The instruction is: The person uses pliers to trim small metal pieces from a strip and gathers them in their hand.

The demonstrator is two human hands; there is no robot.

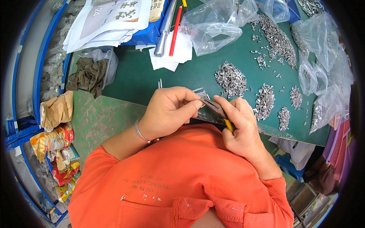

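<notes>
My right hand (243,127) is closed round a pair of pliers (215,107) with yellow grips, its jaws pointing left. At the jaw tips, the thumb and forefinger of my left hand (171,112) are pinched together. Whatever they hold is too small and too covered to make out. Just beyond my hands, a few thin metal pieces (202,93) lie by the table's front edge. Past the pliers, a heap of small bent metal parts (230,79) rests on the green tabletop (133,81), with a smaller pile (265,102) to its right.
Clear plastic bags (216,36) of metal parts stand at the back and right. A red pencil (175,32) and a metal rod (165,30) lie on white paper. Printed sheets (106,22) cover a blue bin. Brown cloth (88,74) fills a tub at left, beside blue shelving (42,49).
</notes>
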